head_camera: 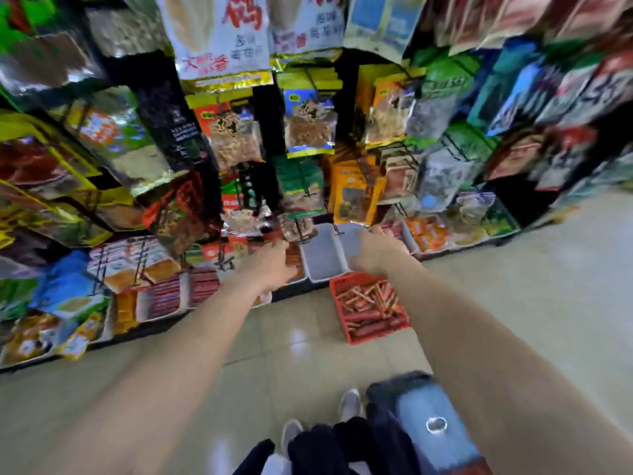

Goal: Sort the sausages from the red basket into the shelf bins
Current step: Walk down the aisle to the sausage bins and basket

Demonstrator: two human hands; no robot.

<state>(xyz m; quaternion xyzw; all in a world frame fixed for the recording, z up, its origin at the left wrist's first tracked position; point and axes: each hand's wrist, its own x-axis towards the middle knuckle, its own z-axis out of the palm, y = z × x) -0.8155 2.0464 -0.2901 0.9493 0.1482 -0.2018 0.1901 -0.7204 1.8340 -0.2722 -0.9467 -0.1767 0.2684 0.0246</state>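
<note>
- Red basket (340, 310) sits on the tiled floor (301, 358), just in front of the lowest shelf row, near the right forearm.
- Sausages (371, 306): a loose pile of red-orange sticks fills the basket, lying in all directions.
- Left hand (270, 265): arm stretched forward, back of the hand to the camera, at the front edge of a low bin of reddish sticks (295, 260). Fingers are blurred and hidden behind the hand, so I cannot tell whether it holds anything or how far open it is.
- Right hand (371, 250): also stretched forward, over the right grey bin (351, 241), just beyond the basket's far edge. Fingers point down and away; the grip cannot be told, and no held thing can be made out.
- Grey bin (322, 257): pale tray between the two hands with its bottom showing bare, and touching the right grey bin at its side.
- Low shelf to the left: bins of red flat packs (164, 296).
- Low shelf to the right: bins of orange packs (428, 231).
- Above: hanging snack bags (308, 121) in rows on hooks, heavily blurred.
- Bottom of the view: grey shoes (351, 402), dark clothing, and a jeans knee (421, 416) bent on the right.
</note>
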